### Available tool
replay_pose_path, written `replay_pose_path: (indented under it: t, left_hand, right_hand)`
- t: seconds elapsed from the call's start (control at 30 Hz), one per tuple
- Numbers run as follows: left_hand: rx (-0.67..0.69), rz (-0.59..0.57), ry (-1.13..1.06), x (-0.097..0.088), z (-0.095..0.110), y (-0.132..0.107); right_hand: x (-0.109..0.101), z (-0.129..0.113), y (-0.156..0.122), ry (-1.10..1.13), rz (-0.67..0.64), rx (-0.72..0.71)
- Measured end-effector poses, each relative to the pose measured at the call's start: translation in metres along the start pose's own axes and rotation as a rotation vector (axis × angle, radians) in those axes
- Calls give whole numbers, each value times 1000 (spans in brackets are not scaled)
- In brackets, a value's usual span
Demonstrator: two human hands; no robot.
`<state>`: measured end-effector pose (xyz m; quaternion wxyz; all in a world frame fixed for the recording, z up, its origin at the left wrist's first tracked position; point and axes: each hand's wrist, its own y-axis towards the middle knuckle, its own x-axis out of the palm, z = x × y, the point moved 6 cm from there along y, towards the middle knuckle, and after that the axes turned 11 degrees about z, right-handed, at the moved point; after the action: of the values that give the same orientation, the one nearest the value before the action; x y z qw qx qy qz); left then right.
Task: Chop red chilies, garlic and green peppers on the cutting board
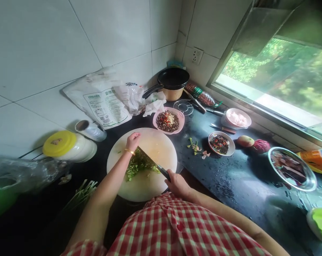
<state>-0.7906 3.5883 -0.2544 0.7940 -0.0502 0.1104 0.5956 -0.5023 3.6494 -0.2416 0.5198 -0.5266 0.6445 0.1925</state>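
Observation:
My right hand (177, 183) grips the black handle of a kitchen knife (147, 159). The blade slants up and left over chopped green pieces, probably scallion (136, 166), on a round pale cutting board (163, 142). Close to the blade's far end is my left hand (133, 141), its fingers curled in; whether it touches the blade or holds anything is hidden. A gold bracelet circles that wrist. Long green stalks (85, 190) lie left of the board. Behind the board stands a pink bowl (181, 122) of dark minced food topped with red and pale bits.
A yellow-lidded jar (59, 143), a plastic roll (90, 129) and a white printed bag (104, 103) line the left wall. A black pan (174, 78) occupies the corner. To the right are a small bowl (231, 147), fruit (261, 145) and a metal basin (311, 177).

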Motion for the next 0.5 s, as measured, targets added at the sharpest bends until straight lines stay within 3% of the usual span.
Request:
replay_pose_path:
  t: [0.1, 0.17, 0.3, 0.4, 0.5]
  left_hand:
    - [42, 199, -29, -51, 7, -1]
    - [58, 334, -67, -71, 7, 2]
    - [12, 549, -87, -86, -14, -7]
    - [-58, 622, -116, -92, -32, -37]
    - [-61, 643, -140, -105, -31, -66]
  right_hand:
    - [-20, -4, 31, -116, 42, -98]
    - [-41, -4, 67, -243, 96, -118]
    - [-75, -11, 131, -413, 171, -235]
    - [-83, -13, 148, -453, 119, -377]
    - [-87, -20, 156, -464, 84, -504]
